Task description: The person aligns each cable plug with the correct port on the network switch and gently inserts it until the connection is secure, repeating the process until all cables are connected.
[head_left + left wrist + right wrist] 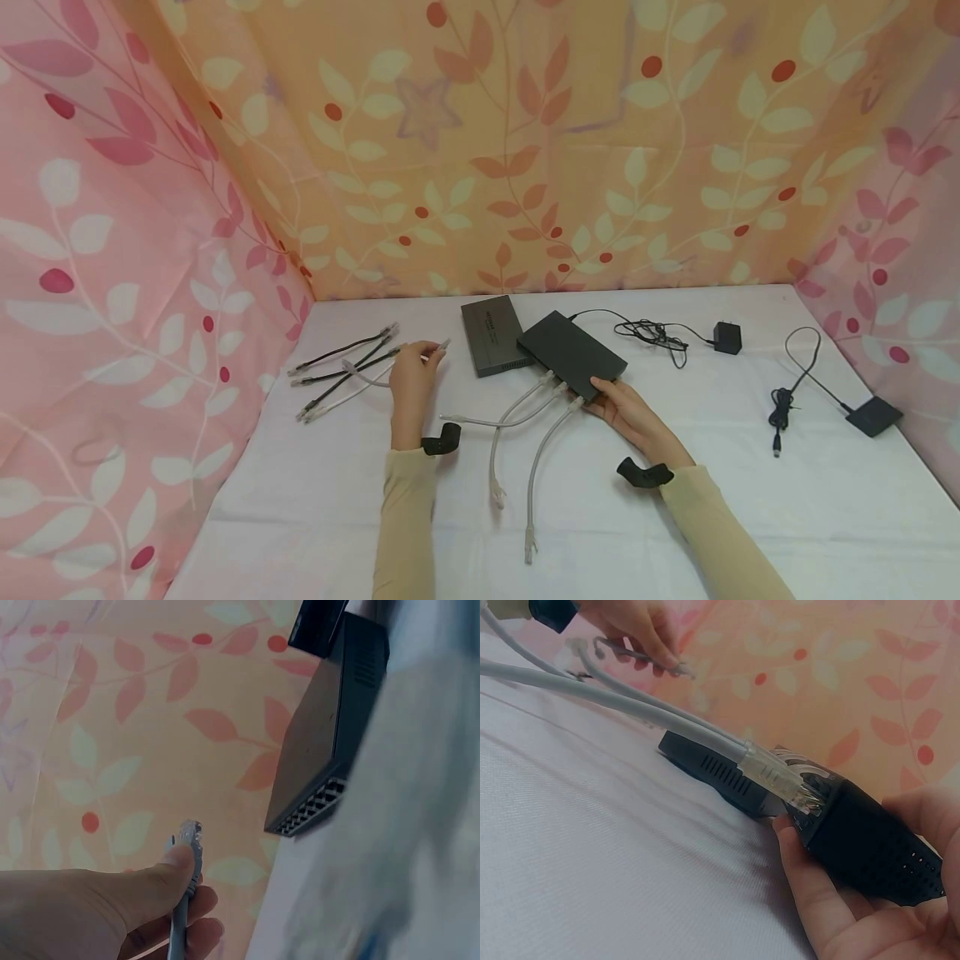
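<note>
My left hand (412,379) pinches a short grey Ethernet cable (180,915) just behind its clear plug, which points up in the left wrist view. The right hand (628,414) grips the near right corner of a black network switch (573,354), tilted over the table. Several light grey cables (532,492) are plugged into its near edge and hang toward the front. In the right wrist view a clear plug (780,780) sits in a port beside the fingers. Behind the held switch, a second dark grey switch (491,333) lies on the table; its row of ports shows in the left wrist view.
Black and white short cables (345,375) lie crossed left of the left hand. A black power adapter (727,337) with a coiled cord lies at the back right, its cord running to the held switch. Another adapter (874,416) lies near the right edge. Patterned curtains (480,150) surround the table.
</note>
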The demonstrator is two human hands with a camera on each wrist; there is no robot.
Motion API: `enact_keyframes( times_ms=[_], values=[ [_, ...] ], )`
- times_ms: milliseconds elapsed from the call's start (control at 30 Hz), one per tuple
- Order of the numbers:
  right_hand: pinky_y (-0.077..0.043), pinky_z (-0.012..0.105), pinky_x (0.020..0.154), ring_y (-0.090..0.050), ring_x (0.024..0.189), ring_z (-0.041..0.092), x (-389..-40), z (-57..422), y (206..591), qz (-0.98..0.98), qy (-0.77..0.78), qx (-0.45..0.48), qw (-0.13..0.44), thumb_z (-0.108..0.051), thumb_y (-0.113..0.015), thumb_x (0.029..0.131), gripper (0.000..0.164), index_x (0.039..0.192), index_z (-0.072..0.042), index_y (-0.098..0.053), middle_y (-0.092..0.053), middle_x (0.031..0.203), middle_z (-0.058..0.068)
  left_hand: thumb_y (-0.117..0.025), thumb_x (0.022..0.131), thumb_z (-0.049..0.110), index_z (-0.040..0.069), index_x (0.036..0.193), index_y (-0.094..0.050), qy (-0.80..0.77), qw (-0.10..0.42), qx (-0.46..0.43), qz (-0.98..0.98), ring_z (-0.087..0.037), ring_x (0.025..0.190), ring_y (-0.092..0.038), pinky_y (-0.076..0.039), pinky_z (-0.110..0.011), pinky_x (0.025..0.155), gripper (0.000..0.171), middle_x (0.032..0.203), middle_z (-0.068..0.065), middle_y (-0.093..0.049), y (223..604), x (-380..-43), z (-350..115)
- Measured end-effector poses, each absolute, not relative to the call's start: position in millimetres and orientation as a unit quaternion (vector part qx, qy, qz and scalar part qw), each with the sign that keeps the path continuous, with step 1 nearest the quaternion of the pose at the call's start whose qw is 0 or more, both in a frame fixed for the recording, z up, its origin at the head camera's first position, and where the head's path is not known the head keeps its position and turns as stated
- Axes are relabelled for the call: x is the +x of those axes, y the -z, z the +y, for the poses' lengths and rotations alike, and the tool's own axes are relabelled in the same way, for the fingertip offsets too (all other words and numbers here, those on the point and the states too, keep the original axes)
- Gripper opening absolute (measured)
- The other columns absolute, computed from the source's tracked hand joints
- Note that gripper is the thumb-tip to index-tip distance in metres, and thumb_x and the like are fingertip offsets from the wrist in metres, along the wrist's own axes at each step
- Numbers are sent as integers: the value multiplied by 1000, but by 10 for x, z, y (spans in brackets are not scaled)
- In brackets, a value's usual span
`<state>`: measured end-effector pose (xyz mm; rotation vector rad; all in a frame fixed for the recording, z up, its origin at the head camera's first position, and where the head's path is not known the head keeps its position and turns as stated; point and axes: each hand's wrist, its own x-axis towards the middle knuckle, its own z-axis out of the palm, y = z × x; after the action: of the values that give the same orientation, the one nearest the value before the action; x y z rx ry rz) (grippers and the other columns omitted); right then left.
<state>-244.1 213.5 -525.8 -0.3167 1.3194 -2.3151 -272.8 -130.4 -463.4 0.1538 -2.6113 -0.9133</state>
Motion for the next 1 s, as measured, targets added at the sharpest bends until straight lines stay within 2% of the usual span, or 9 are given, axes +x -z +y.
enact_keyframes(
  times_ms=[300, 567, 767, 1000],
  values=[
    [-42, 32, 89, -50, 110, 19, -2475, 2121, 5293, 482, 842, -70, 234, -14, -37, 95, 62, 139, -5, 5, -13, 141, 19, -66, 77, 29, 17, 88, -68, 350, 148, 37, -924, -11, 65, -56, -41, -27, 52, 16, 75, 3, -63, 4623, -2716, -1107],
    [-42, 30, 88, -51, 109, 15, -2479, 2119, 5284, 480, 843, -56, 236, -15, -39, 94, 63, 140, -8, 4, -8, 142, 18, -66, 77, 29, 14, 88, -67, 401, 82, 10, -912, -8, 56, -57, -41, -24, 47, 19, 76, 2, -63, 4632, -2703, -951],
    [-43, 30, 88, -51, 108, 15, -2473, 2116, 5265, 472, 849, -52, 234, -14, -38, 94, 62, 140, -8, 4, -10, 142, 17, -65, 78, 30, 12, 91, -66, 437, 36, -28, -898, -16, 57, -61, -44, -24, 46, 22, 78, -1, -64, 4647, -2698, -788],
    [-43, 31, 87, -53, 106, 18, -2486, 2119, 5279, 469, 852, -42, 228, -13, -38, 94, 62, 140, -7, 2, -14, 140, 16, -65, 78, 28, 11, 89, -65, 469, -8, -60, -881, -22, 58, -62, -45, -26, 46, 20, 72, -2, -64, 4674, -2685, -589]
  ],
)
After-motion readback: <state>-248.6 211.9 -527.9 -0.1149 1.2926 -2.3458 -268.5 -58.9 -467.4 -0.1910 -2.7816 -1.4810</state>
